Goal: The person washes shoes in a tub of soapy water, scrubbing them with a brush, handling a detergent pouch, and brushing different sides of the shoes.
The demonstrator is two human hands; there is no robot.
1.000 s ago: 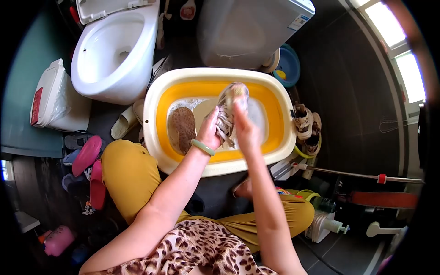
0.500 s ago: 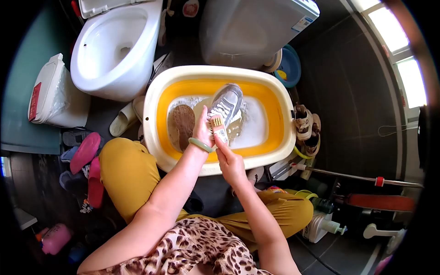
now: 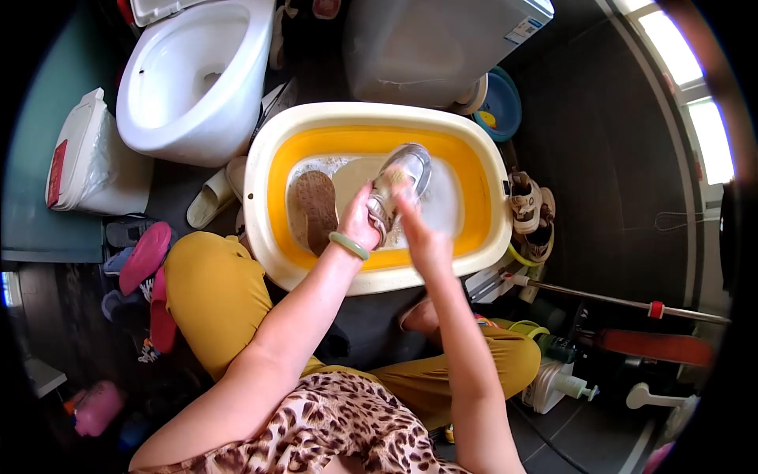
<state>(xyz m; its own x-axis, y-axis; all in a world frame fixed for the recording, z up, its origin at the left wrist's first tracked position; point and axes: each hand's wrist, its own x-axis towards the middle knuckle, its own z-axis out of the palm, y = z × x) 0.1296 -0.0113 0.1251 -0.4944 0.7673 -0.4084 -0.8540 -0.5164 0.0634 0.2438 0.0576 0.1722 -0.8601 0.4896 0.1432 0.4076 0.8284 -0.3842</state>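
Note:
A yellow basin with a cream rim holds murky, sudsy water. My left hand, with a green bangle at the wrist, is closed round the heel end of a grey sneaker, its toe pointing away from me above the water. My right hand, smeared by motion, grips a scrubbing brush against the sneaker's upper; the brush is blurred and partly hidden by the fingers. A second shoe lies brown sole up in the basin's left part.
Beyond the basin stand a toilet and a grey appliance. At the left are a lidded bin and pink slippers. A pair of shoes, a blue basin and a metal pole are at the right.
My right hand has moved up and to the right, carrying the brush from beside my left palm onto the sneaker's upper. The sneaker has shifted slightly right. The second shoe stays in the basin.

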